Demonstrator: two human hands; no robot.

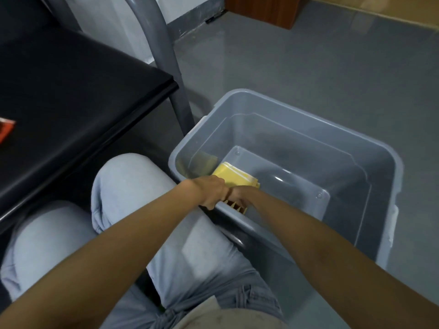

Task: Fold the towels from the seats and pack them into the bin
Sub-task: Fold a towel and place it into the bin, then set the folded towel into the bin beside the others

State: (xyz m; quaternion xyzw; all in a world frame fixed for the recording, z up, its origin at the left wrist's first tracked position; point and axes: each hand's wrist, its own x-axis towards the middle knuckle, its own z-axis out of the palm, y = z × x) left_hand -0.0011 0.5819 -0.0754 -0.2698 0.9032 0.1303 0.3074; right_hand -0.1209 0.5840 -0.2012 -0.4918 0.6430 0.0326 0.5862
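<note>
A folded yellow towel [234,176] lies at the near left corner of a translucent grey plastic bin [370,148] that stands on the floor to my right. Both my hands reach over the bin's near rim. My left hand [211,192] is curled at the rim, over the towel's near edge. My right hand [240,195] is inside the bin on the towel's near end, and its fingers are hidden behind the rim and the left hand. The bin's wall reflects the towel as a yellow-brown patch.
A black padded seat [78,96] with a grey metal frame [166,58] stands to the left, and a red-orange item [6,130] lies at its left edge. My knees in light jeans are below. Grey floor surrounds the bin; brown furniture stands at the far wall.
</note>
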